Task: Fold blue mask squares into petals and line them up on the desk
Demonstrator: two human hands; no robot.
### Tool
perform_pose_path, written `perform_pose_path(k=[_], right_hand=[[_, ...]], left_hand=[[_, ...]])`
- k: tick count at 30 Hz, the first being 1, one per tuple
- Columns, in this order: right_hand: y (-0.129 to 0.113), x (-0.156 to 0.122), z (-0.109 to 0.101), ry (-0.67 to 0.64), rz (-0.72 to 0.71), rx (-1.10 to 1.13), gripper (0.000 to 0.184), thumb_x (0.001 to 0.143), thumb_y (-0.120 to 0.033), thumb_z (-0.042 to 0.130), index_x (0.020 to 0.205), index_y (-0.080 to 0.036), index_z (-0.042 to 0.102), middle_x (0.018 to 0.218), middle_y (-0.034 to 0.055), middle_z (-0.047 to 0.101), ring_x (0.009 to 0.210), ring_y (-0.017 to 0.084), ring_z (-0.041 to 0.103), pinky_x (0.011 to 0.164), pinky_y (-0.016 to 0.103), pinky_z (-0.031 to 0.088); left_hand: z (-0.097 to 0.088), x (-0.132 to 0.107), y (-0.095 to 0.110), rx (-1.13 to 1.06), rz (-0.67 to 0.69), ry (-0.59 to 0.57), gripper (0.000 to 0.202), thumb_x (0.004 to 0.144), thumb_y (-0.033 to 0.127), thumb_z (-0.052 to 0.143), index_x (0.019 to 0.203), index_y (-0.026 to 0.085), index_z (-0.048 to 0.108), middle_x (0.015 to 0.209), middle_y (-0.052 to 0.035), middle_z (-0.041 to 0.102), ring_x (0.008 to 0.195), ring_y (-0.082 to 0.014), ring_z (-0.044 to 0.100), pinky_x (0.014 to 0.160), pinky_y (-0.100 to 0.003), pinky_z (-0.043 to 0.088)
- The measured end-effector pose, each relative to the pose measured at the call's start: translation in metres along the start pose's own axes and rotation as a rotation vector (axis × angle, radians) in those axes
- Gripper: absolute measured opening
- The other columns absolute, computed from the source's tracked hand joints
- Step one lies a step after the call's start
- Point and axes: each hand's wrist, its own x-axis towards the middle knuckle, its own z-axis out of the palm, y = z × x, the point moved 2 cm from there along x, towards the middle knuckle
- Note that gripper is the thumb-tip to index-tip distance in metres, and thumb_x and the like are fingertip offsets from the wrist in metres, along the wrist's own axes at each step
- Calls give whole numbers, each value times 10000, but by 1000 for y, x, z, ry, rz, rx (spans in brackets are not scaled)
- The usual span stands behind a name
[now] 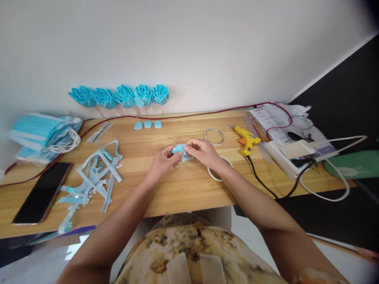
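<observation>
Your left hand (162,161) and right hand (204,152) pinch a small blue piece of cloth (178,148) between their fingers (177,158) — over the middle of the bench (174,197). Three blue petals (147,124) lie farther off, slightly left — the yellow glue gun (248,139) rests to the right.

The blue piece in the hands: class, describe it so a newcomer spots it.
Above the wooden table, the left hand and right hand are close together. The blue piece is held there, unlike the three loose blue pieces lying farther back.
</observation>
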Motion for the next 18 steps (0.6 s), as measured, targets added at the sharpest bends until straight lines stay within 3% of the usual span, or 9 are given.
perform_pose_path(k=[18], right_hand=[[0, 0, 2, 9, -23, -33, 198, 794, -353, 604, 711, -178, 561, 622, -38, 496, 546, 84, 409, 525, 225, 331]], left_hand=[[-2, 0, -3, -26, 28, 21, 260, 753, 399, 660, 744, 152, 581, 605, 5, 602, 494, -80, 509, 475, -203, 425]])
